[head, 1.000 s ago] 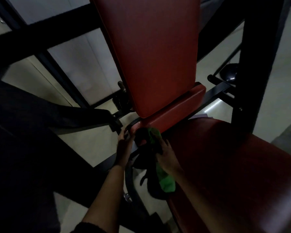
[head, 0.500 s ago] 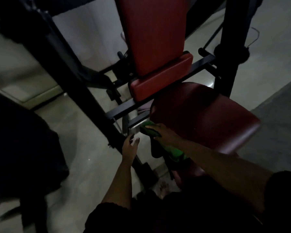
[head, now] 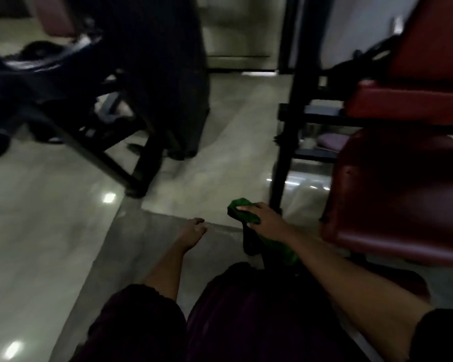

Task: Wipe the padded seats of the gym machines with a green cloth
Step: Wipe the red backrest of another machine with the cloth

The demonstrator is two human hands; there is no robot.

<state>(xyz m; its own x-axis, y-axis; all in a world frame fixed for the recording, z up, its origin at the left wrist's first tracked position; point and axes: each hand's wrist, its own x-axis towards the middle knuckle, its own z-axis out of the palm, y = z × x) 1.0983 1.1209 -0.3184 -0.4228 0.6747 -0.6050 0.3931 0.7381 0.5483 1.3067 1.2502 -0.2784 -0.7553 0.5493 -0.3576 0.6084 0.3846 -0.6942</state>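
My right hand [head: 268,220] holds the green cloth [head: 242,209] in the air above the floor, a little left of the red padded seat [head: 403,194]. The cloth hangs down under my wrist. Above the seat are a narrow red pad [head: 408,103] and the red backrest [head: 434,40] at the right edge. My left hand [head: 192,231] hangs free over the floor with its fingers curled in and nothing in it. Neither hand touches the seat.
A black upright post [head: 288,126] of the machine frame stands just left of the seat. Another dark machine [head: 89,95] with angled legs fills the upper left, blurred. Between them lies pale glossy floor [head: 220,158] meeting grey matting [head: 141,257].
The view has swung left and away from the red machine. My right hand has come off the seat's edge with the cloth. My left hand has left the frame and curled shut.
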